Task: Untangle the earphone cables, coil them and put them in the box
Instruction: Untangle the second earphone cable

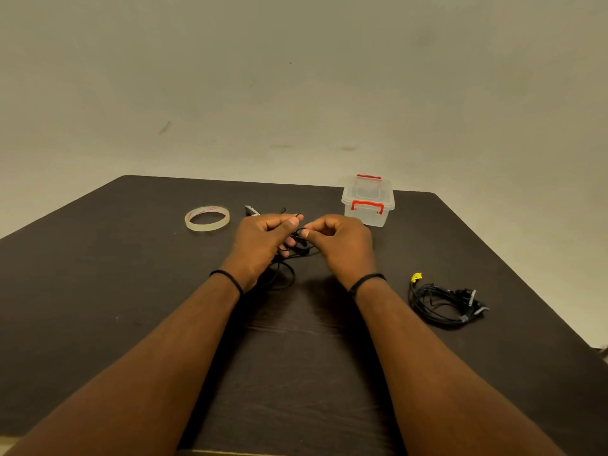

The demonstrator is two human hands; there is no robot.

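My left hand (263,241) and my right hand (339,241) are close together over the middle of the dark table, both with curled fingers pinching a tangled black earphone cable (284,271). Loops of that cable hang below my hands onto the table; part of it is hidden by my fingers. A second bundle of black earphone cables (444,301) with a yellow tag lies on the table to the right, apart from my hands. The clear plastic box (368,202) with red latches stands behind my right hand with its lid on.
A roll of clear tape (207,218) lies at the back left of the dark table (131,291). A small dark object with a metal end (251,210) lies just behind my left hand. A plain wall rises behind the table.
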